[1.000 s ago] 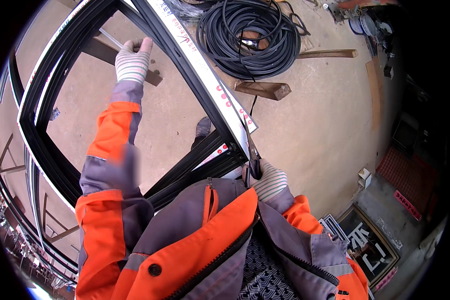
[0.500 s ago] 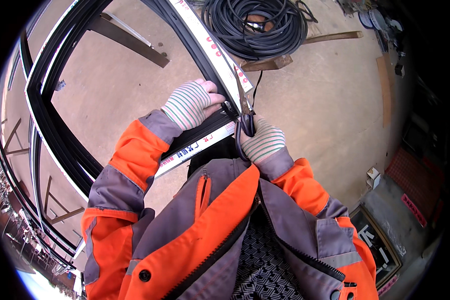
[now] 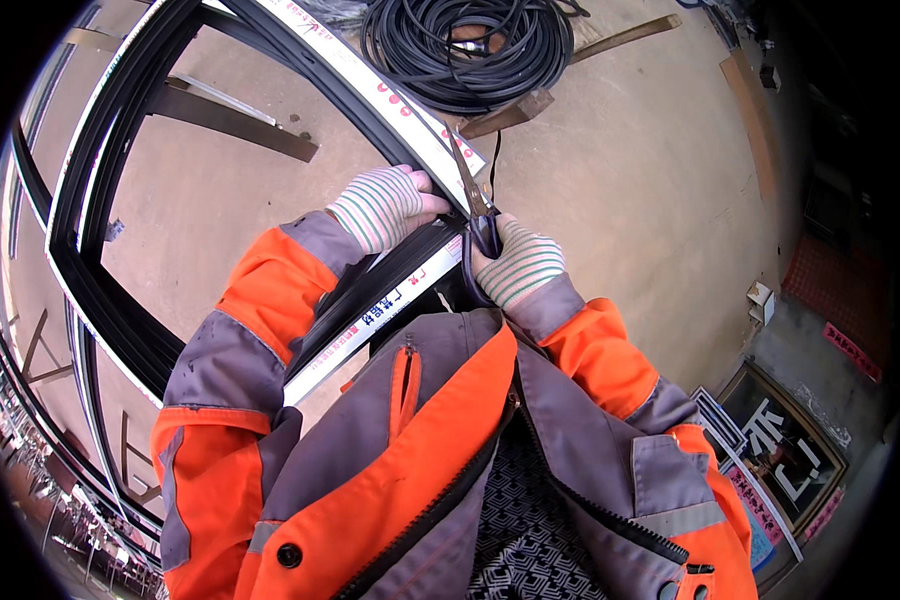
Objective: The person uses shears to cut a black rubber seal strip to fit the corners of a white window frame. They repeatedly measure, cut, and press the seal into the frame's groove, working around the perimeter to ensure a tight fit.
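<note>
A pair of scissors (image 3: pixel 479 222) with dark handles is in my right hand (image 3: pixel 523 262), which wears a white glove with green stripes. Its blades point up and away across the near right corner of a black window frame (image 3: pixel 195 375) with printed white protective film. My left hand (image 3: pixel 382 208), in a matching glove, rests at the inside of that corner. Its fingers are bent and pressed together against the black profile; whatever is between the fingertips is hidden.
Beyond the frame a coil of black rubber strip (image 3: pixel 530 62) lies on the floor, with a wooden piece (image 3: pixel 510 113) beside it. A dark bar (image 3: pixel 235 125) shows through the frame opening. At lower right, a framed panel (image 3: pixel 820 462) lies near a small white box (image 3: pixel 761 302).
The view has shifted, so the coil and frame appear farther left. My right hand still grips the scissors at the corner, and my left hand stays at the inner edge.
</note>
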Motion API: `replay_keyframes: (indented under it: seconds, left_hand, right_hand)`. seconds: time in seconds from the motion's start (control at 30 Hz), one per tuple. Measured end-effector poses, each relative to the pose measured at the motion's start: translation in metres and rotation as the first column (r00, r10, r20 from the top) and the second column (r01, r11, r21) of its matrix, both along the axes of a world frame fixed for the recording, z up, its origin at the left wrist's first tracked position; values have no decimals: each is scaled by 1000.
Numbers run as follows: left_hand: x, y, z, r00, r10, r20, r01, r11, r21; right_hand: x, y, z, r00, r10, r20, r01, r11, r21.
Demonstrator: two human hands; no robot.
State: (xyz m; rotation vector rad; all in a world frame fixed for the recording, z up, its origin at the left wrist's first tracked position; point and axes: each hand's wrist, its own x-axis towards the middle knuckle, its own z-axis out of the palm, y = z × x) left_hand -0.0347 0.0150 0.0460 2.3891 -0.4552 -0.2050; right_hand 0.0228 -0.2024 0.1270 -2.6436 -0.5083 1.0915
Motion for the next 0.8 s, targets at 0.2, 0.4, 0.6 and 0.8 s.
replay_keyframes:
  seconds: [0.2, 0.4, 0.6, 0.8]
  left_hand:
    - [3, -4, -13, 999, 22, -31, -24, 998, -55]
    - [2, -4, -25, 999, 20, -30, -22, 997, -77]
    - [0, -3, -13, 999, 49, -23, -50, 996, -70]
    - [-1, -5, -22, 997, 57, -56, -62, 993, -102]
  right_hand:
    - [-6, -3, 0, 995, -96, 10, 95, 994, 47]
    - [-13, -1, -8, 986, -105, 126, 95, 992, 80]
    - [-12, 2, -10, 980, -145, 138, 127, 984, 127]
    - [-3, 13, 0, 989, -90, 114, 70, 983, 172]
